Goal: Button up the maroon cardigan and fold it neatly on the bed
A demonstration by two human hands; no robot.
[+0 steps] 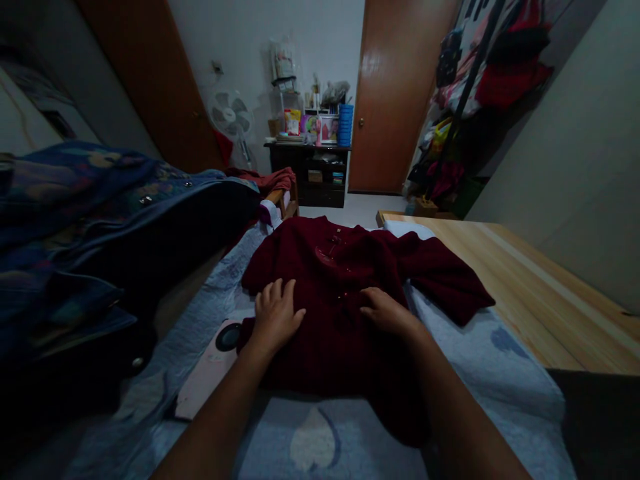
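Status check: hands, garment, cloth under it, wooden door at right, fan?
Left hand: open, palm down on the garment.
Right hand: fingers bent at the garment; grip unclear.
Maroon garment: spread out, wrinkled.
Blue patterned cloth: spread out, rumpled.
Wooden door: looks shut.
Fan: upright; unclear whether running.

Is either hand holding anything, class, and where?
The left hand, spread over the maroon garment, holds nothing; whether the right hand pinches its front cannot be told.
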